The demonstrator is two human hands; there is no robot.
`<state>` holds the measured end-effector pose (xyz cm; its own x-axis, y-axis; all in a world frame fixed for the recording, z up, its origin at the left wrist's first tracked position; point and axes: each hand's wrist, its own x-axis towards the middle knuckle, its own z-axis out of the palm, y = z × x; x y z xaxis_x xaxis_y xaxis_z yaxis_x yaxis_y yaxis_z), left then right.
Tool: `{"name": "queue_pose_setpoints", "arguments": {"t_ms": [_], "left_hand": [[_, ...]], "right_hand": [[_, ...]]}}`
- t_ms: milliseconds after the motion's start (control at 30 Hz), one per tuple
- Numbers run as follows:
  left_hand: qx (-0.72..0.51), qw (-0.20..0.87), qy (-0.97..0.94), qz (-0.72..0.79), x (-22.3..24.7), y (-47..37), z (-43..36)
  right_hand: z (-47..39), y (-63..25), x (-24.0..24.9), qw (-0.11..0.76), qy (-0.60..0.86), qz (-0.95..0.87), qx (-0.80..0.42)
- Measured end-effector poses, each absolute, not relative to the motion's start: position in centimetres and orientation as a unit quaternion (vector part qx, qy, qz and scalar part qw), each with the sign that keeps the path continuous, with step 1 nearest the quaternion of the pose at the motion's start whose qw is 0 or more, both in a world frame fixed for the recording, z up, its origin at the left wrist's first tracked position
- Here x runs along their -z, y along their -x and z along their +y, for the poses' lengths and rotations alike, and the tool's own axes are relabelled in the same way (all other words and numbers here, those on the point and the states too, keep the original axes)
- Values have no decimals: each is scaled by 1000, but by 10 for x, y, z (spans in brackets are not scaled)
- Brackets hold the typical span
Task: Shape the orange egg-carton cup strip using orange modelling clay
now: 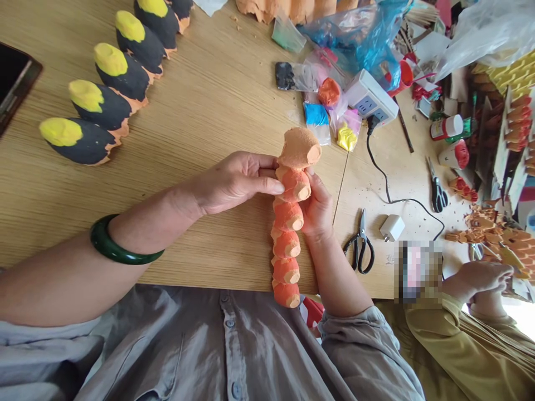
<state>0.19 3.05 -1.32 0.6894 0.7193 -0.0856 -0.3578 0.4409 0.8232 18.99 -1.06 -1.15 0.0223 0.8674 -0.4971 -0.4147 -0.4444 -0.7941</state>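
Observation:
A long strip of joined egg-carton cups (pixel 287 243) runs from the middle of the view down past the table edge. Its top cup is bare tan, and the lower ones are orange-red with pale tips. My left hand (pixel 240 181) pinches the strip from the left side, just under the top cup. From the right, my right hand (pixel 316 206) holds the same strip, its fingers partly hidden behind it. At the upper left lies a row of black cups with yellow tips (pixel 109 59).
A phone (pixel 14 83) lies at the far left. Clay packets (pixel 316 120), a power strip (pixel 371 103) with a black cable, scissors (pixel 360 245) and a white adapter (pixel 392 227) are on the right. Another person's hands (pixel 478 281) are at the lower right.

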Motion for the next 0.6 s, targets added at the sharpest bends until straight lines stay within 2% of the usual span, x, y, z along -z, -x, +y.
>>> {"name": "queue_pose_setpoints", "arguments": {"t_ms": [233,600], "left_hand": [[-338,814,-392,263,11,-5,28],[-325,825,-398,235,17,-4,29]], "right_hand": [[-11,-188,9,478,512,-219,-679],[-12,-191,10,479,503,-211,-688]]}}
